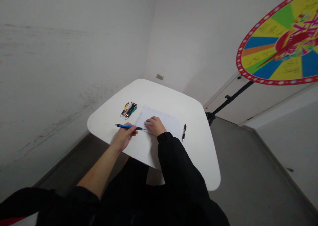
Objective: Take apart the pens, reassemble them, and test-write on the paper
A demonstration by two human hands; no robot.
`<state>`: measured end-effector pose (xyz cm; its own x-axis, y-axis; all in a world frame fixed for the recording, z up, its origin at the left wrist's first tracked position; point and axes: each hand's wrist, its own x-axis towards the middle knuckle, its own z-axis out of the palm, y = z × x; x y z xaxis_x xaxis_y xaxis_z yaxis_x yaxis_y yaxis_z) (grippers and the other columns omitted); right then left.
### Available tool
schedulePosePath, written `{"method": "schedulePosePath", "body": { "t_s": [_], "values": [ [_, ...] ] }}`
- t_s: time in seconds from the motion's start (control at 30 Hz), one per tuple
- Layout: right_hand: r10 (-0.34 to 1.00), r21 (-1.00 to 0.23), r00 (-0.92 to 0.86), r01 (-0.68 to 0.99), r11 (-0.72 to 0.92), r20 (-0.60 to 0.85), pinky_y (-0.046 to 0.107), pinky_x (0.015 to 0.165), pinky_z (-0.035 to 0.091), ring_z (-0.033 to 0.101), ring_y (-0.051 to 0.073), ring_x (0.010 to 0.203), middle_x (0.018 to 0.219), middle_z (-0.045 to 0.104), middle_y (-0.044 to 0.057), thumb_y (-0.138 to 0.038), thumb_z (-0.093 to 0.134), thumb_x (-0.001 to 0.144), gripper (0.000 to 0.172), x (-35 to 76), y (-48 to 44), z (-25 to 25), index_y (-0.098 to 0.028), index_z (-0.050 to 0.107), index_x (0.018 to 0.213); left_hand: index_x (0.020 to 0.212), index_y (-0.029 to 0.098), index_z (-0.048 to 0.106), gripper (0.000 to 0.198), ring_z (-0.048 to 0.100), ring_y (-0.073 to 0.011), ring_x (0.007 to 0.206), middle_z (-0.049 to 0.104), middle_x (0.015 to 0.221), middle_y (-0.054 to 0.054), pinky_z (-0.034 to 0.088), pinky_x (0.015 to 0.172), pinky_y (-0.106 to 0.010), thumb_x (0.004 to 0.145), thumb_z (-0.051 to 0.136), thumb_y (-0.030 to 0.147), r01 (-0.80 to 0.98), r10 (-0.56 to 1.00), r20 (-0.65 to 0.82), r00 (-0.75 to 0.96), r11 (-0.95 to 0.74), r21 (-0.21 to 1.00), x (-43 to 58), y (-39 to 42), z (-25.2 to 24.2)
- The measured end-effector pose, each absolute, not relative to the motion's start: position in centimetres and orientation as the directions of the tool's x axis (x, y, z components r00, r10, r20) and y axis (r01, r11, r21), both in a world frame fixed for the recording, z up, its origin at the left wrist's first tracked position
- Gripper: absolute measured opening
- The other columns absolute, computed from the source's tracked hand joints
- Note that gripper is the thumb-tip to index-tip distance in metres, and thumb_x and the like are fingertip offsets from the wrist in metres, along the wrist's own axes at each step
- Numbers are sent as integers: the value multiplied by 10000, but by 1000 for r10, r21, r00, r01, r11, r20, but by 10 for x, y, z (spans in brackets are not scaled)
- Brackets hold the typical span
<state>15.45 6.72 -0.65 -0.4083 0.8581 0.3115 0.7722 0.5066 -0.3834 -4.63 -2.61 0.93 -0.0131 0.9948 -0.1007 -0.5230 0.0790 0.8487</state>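
My left hand (125, 135) holds a blue pen (125, 126) that lies almost level, its tip pointing right toward the near left corner of a white sheet of paper (169, 120). My right hand (155, 125) rests on that sheet with its fingers curled, and something small and pale sits at the fingertips; I cannot tell what it is. The right arm wears a black sleeve (174, 153). The paper lies on a white table (198, 146).
A bunch of several coloured pens (129, 110) lies on the table left of the paper. A black pen (184, 132) lies right of it. A colourful prize wheel (283, 40) on a black stand (228, 100) rises at the right. White walls close in on the left and behind.
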Motion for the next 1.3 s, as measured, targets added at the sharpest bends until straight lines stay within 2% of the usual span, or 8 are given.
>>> {"method": "schedulePosePath", "body": {
  "t_s": [0.13, 0.23, 0.4, 0.57, 0.77, 1.0, 1.3],
  "values": [
    [870, -423, -365, 767, 483, 333, 348, 941, 485, 617, 208, 980, 1020, 689, 80, -168, 744, 848, 187, 162, 61, -3, -205, 765, 1029, 747, 167, 627, 435, 646, -122, 631, 674, 635, -4, 464, 596, -218, 558, 937, 408, -520, 994, -113, -9, 92, 849, -47, -26, 9],
    [870, -507, -333, 713, 485, 365, 317, 893, 502, 627, 188, 948, 1000, 679, 73, -193, 654, 921, 156, 164, 47, 6, -207, 754, 1039, 755, 169, 624, 439, 651, -124, 639, 678, 640, -3, 470, 600, -218, 563, 935, 413, -513, 993, -116, -7, 96, 853, -48, -26, 9],
    [846, -643, -339, 551, 533, 411, 303, 851, 506, 644, 169, 905, 937, 702, 54, -315, 489, 1023, 272, 157, 12, 19, -210, 741, 1028, 771, 169, 621, 431, 658, -123, 651, 689, 664, -7, 480, 613, -221, 583, 930, 404, -518, 994, -112, -16, 88, 851, -47, -26, 9],
    [876, -758, -299, 442, 479, 379, 282, 769, 528, 667, 165, 871, 978, 728, 45, -403, 583, 964, 240, 146, -6, 13, -233, 734, 1040, 804, 167, 623, 431, 672, -127, 672, 690, 698, -4, 501, 645, -230, 595, 926, 390, -541, 996, -91, -20, 66, 838, -46, -27, 10],
    [902, -797, -230, 424, 431, 366, 286, 740, 530, 657, 166, 782, 835, 714, 29, -379, 595, 946, 204, 137, -15, 2, -226, 730, 940, 956, 146, 720, 446, 681, -143, 710, 722, 751, -32, 520, 686, -257, 624, 909, 377, -531, 996, -90, 19, 87, 843, -46, -28, 12],
    [910, -831, -176, 372, 414, 375, 298, 739, 556, 670, 172, 788, 885, 717, 38, -377, 606, 931, 185, 135, -21, 0, -233, 720, 950, 854, 131, 720, 395, 691, -162, 727, 735, 804, -58, 534, 734, -294, 620, 911, 385, -525, 997, -73, 21, 73, 848, -44, -26, 8],
    [900, -819, -115, 380, 430, 420, 303, 738, 554, 661, 172, 772, 868, 690, 38, -364, 586, 939, 183, 137, -24, -1, -229, 709, 947, 1017, 149, 702, 449, 745, -230, 875, 779, 915, -110, 564, 776, -325, 731, 835, 470, -570, 994, -81, 71, 107, 815, -44, -28, 10]
  ]
}}
